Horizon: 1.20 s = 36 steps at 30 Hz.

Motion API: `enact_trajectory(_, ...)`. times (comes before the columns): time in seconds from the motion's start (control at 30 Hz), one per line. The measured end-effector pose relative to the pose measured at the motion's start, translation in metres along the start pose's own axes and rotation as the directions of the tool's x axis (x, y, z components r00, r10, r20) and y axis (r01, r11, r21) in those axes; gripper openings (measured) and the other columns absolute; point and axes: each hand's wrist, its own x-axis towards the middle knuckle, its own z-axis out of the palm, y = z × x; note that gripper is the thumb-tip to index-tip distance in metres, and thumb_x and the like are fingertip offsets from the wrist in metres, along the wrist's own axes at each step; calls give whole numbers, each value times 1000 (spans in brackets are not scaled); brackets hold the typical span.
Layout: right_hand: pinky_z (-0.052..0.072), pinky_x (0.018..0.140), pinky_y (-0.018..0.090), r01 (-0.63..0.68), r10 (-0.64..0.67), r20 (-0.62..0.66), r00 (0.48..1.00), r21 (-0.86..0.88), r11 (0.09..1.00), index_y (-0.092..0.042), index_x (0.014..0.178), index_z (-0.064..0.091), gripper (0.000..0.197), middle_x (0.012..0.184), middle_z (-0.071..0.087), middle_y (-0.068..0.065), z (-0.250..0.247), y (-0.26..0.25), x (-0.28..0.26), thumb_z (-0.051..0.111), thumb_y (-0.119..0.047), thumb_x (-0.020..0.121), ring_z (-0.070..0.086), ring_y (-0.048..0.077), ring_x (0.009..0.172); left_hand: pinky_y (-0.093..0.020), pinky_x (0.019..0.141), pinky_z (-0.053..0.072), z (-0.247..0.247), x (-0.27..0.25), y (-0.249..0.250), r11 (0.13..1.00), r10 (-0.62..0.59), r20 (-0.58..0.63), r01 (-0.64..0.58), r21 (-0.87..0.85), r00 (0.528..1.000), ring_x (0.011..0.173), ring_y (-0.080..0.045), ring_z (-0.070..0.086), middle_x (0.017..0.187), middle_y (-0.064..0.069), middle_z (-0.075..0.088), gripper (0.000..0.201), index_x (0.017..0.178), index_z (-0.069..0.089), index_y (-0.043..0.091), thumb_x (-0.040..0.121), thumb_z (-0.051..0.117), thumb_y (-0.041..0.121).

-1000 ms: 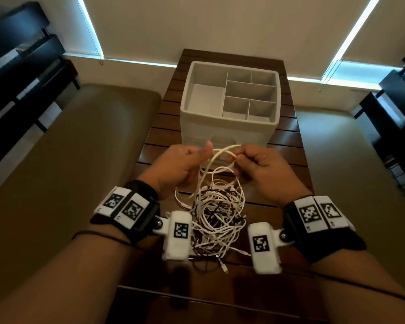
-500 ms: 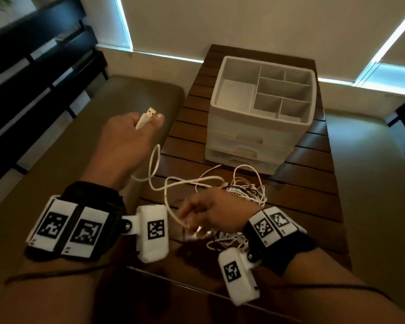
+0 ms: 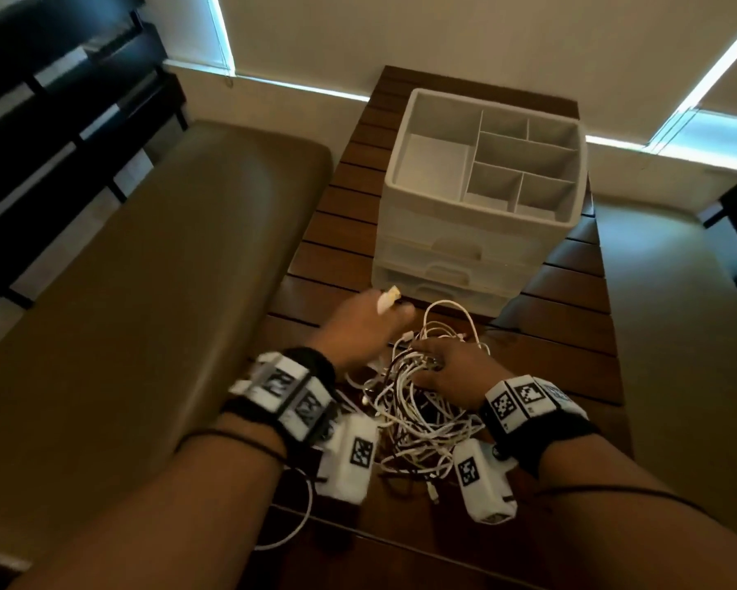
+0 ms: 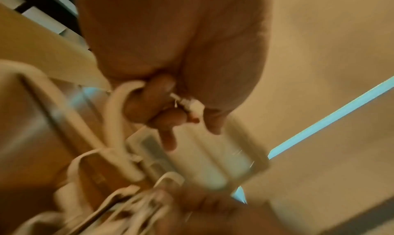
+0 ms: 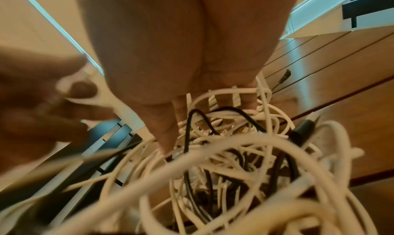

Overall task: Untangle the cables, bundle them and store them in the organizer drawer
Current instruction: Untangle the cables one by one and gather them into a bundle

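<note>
A tangle of white and black cables point(image 3: 418, 415) lies on the wooden slatted table point(image 3: 571, 317), in front of the white organizer point(image 3: 481, 232). The organizer's drawers point(image 3: 443, 272) are shut and its top compartments hold nothing. My left hand point(image 3: 394, 310) grips a white USB cable just behind the plug point(image 3: 389, 298), right beside the pile. In the left wrist view its fingers point(image 4: 149, 100) curl round that cable point(image 4: 115, 107). My right hand point(image 3: 426, 355) rests on top of the tangle, its fingers point(image 5: 168, 134) reaching down among the cables point(image 5: 234, 162).
A tan padded bench point(image 3: 145, 313) runs along the table's left side, and dark shelving point(image 3: 60, 100) stands behind it. One white cable loop point(image 3: 298, 521) hangs off the table's near left edge. A dark plug point(image 5: 284, 75) lies on the slats past the pile.
My left hand has swung back from over the bench to the pile, still holding the USB plug end. My right hand has shifted up onto the top of the tangle.
</note>
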Motion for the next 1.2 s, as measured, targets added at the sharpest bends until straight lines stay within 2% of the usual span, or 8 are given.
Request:
enact_trajectory(0.1,41,101,32,-3,0,-46,999,-70,998,-24,122,64,33,131,60,4,-4,1,12,49,-22,92,54,24,120,-36,76,54,37,19,-33,991,-135,76,132,37,988,92,-21,63,104,-2,66,55,109,53,17,70,83,39)
enact_trajectory(0.2,47,88,31,51,-55,-282,958,-21,998,-11,102,71,26,110,68,9,-12,1,32,50,-13,88,61,27,104,-38,81,55,48,34,-50,982,-190,114,191,4,975,86,-18,63,90,4,62,69,109,48,19,57,92,30)
enact_trajectory(0.3,45,81,23,98,-78,-270,960,63,993,-15,98,72,24,105,71,3,-19,-8,57,55,-6,85,65,21,99,-29,66,50,44,46,-50,986,-165,131,167,-8,978,76,-15,61,80,5,62,61,103,54,15,56,93,20)
enact_trajectory(0.43,47,82,31,9,-41,-143,989,-220,976,-5,107,66,22,113,66,14,-8,-5,95,55,-10,89,62,31,104,-32,68,53,32,60,-47,996,-69,103,75,-54,992,78,-18,65,79,2,68,36,76,58,21,61,89,9)
enact_trajectory(0.7,46,88,42,2,-83,-173,981,-422,906,-10,105,63,22,112,63,14,6,4,112,48,-20,92,55,36,108,-30,60,42,14,77,-52,998,-51,17,51,-33,999,65,-17,54,73,-3,59,21,81,61,9,90,65,28)
enact_trajectory(0.93,49,66,28,196,-95,-333,938,285,938,-20,84,63,11,83,68,2,-20,12,50,72,-16,80,63,17,76,-28,62,43,16,77,-38,987,55,-62,-64,-148,997,65,-15,56,78,-9,66,22,88,68,5,94,61,26)
enact_trajectory(1.1,58,67,42,279,118,-455,883,710,646,-18,77,63,23,75,69,10,-19,17,14,73,2,77,68,26,68,-29,65,42,23,64,-23,969,140,124,-111,-220,982,66,-11,53,79,-5,66,20,95,72,8,92,64,27)
enact_trajectory(1.2,59,64,33,348,159,-444,882,840,416,-10,86,62,23,77,70,13,-22,10,1,68,10,79,69,27,69,-31,68,41,28,52,-13,967,236,161,-216,-134,958,67,-11,52,75,0,62,17,86,68,14,96,58,23)
